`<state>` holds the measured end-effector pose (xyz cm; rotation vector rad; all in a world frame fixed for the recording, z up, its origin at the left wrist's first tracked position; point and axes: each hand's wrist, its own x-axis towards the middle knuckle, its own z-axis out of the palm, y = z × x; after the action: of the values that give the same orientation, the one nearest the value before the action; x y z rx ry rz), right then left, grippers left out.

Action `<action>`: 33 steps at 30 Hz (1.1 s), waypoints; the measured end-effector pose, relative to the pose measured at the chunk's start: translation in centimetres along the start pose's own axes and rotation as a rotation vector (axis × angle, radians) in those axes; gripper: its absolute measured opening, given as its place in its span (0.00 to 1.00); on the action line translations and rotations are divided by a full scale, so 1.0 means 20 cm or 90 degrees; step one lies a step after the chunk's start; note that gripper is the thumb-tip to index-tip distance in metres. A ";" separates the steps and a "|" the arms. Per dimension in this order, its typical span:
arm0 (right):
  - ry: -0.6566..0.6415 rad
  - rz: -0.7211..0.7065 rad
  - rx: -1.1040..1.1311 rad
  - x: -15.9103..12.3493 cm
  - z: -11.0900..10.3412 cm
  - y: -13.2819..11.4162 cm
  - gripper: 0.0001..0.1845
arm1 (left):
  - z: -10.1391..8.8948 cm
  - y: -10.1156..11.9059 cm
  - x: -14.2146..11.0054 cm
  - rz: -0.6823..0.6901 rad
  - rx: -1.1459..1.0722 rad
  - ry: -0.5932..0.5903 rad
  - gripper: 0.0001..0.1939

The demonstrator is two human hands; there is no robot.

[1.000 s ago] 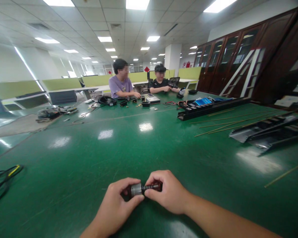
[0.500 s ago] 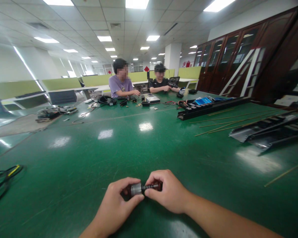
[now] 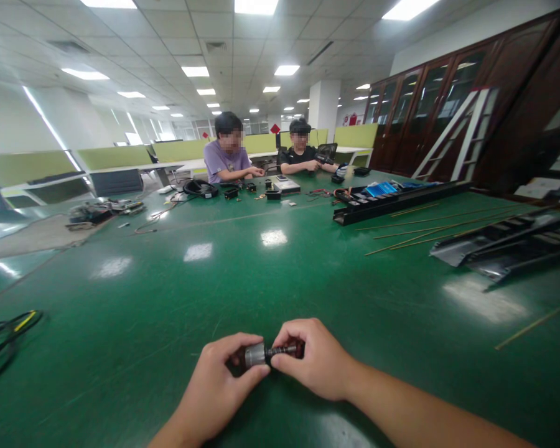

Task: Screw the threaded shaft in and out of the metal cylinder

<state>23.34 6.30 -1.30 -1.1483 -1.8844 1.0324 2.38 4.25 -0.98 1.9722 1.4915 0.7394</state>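
Observation:
Low in the middle of the head view, my left hand [image 3: 226,379] is closed round a short silver metal cylinder [image 3: 255,355], thumb below and fingers above. From its right end a thin, dark ridged shaft [image 3: 284,350] sticks out, lying roughly level. My right hand [image 3: 320,361] pinches this shaft between thumb and fingers. Both hands are close together just over the green tabletop [image 3: 280,280]. Whether cylinder and shaft are one piece I cannot tell, as fingers cover parts of both.
Black cables [image 3: 4,342] lie at the left edge. Thin brass-coloured rods [image 3: 415,239] and black metal channels [image 3: 401,202] lie on the right. Across the table sit two people, one in a purple shirt [image 3: 224,163], one in black [image 3: 303,158], with small black parts [image 3: 274,195] before them.
My hands and the part they hold stay almost where they were. The person in purple has turned the head and drawn the hands slightly together.

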 end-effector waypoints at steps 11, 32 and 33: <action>-0.005 -0.001 -0.008 0.00 -0.01 -0.01 0.03 | 0.00 -0.01 -0.01 0.000 -0.005 0.008 0.15; -0.002 -0.009 -0.019 0.00 0.00 0.00 0.02 | 0.00 -0.02 0.00 0.006 -0.015 -0.005 0.16; -0.002 -0.010 -0.021 0.00 -0.01 0.00 0.02 | 0.00 -0.02 0.00 0.006 -0.017 -0.006 0.16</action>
<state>23.44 6.34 -1.29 -1.1489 -1.9171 0.9978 2.19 4.35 -1.24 1.9624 1.4600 0.7488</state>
